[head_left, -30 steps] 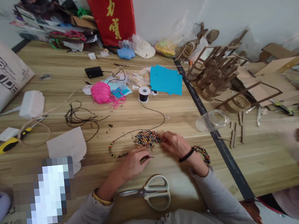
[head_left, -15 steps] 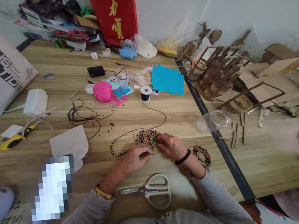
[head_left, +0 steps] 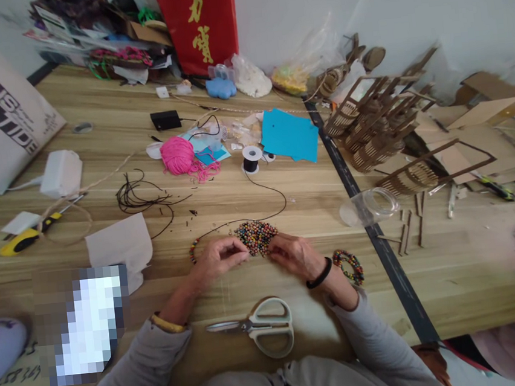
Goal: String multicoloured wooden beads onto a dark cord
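Wooden table [head_left: 286, 208], frame centre: left hand [head_left: 216, 259] pinches the black cord [head_left: 272, 193], right hand [head_left: 293, 255] curls closed at the bead pile [head_left: 255, 237]; threading underway, a bead needs picking.

Pale wooden table [head_left: 249, 200] with a dark seam [head_left: 384, 250], set against plain white walls [head_left: 426, 7] in soft daylight.

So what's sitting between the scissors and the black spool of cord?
In the head view, the bead pile lies between the scissors and the spool, with the left hand and right hand at its sides.
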Action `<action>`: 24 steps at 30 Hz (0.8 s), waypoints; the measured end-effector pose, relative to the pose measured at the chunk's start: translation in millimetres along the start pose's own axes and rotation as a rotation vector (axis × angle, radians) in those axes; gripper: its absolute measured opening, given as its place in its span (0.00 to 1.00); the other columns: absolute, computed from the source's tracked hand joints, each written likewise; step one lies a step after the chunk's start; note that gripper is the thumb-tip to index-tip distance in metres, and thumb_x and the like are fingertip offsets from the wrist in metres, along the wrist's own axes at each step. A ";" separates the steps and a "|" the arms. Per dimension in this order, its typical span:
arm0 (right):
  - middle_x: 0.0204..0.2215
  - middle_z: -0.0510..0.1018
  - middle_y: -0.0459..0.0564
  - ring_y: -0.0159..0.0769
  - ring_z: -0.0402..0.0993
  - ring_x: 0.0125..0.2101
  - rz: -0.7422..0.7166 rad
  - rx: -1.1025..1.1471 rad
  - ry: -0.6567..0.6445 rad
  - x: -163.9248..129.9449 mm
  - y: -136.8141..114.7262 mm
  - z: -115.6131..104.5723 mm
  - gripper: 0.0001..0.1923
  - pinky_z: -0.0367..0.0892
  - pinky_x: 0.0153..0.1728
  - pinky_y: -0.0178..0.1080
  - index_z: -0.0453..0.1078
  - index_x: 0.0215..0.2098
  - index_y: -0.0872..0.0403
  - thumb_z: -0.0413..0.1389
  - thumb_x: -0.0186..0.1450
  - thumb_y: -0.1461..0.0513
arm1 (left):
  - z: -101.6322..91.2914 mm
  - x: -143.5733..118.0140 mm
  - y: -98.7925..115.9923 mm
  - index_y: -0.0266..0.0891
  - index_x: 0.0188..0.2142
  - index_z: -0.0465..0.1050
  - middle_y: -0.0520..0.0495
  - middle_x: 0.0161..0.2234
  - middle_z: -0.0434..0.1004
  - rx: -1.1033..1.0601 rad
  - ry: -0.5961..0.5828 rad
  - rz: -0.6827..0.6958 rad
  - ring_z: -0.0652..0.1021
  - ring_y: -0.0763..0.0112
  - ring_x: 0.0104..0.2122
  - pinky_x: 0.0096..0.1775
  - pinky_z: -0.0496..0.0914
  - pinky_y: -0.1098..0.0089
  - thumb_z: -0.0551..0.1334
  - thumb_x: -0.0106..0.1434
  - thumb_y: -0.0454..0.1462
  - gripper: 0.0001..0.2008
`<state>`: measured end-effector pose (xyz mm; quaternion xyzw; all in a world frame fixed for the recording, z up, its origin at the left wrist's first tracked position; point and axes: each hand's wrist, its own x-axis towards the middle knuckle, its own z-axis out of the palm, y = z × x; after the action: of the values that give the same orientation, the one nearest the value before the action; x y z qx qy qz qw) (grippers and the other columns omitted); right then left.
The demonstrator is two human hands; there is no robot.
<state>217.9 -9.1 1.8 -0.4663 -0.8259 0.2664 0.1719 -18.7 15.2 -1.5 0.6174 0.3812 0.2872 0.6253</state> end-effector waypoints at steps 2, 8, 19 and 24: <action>0.31 0.73 0.47 0.30 0.69 0.29 -0.029 -0.038 0.017 0.4 -2.6 4.5 0.06 0.60 0.30 0.31 0.68 0.34 0.55 0.54 0.63 0.70 | -0.1 0.0 0.2 0.34 0.29 0.72 0.49 0.24 0.74 -0.017 -0.002 0.001 0.71 0.76 0.23 0.27 0.66 0.76 0.64 0.57 0.41 0.10; 0.34 0.73 0.48 0.31 0.71 0.32 -0.025 -0.214 0.016 0.4 -3.8 12.7 0.04 0.59 0.30 0.31 0.70 0.36 0.53 0.53 0.65 0.67 | 8.0 1.7 0.0 0.33 0.28 0.71 0.50 0.23 0.72 0.059 -0.045 -0.006 0.70 0.76 0.22 0.26 0.64 0.76 0.64 0.56 0.39 0.09; 0.34 0.73 0.48 0.30 0.71 0.30 -0.036 -0.243 0.018 1.2 -2.9 12.8 0.03 0.60 0.29 0.31 0.70 0.36 0.54 0.54 0.65 0.66 | 12.8 3.4 -3.2 0.33 0.28 0.72 0.51 0.23 0.70 0.097 -0.019 -0.026 0.68 0.76 0.23 0.26 0.61 0.75 0.63 0.56 0.39 0.09; 0.35 0.74 0.51 0.33 0.72 0.34 -0.126 -0.082 0.155 2.4 -7.2 7.5 0.05 0.65 0.33 0.32 0.69 0.37 0.53 0.51 0.67 0.65 | 12.4 4.0 -6.1 0.32 0.29 0.71 0.50 0.23 0.71 0.021 -0.007 -0.028 0.68 0.76 0.23 0.27 0.62 0.74 0.63 0.56 0.41 0.11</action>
<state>207.7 -12.2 0.3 -0.4394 -0.8480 0.1843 0.2322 -6.9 11.2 -8.6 0.6196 0.3908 0.2723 0.6239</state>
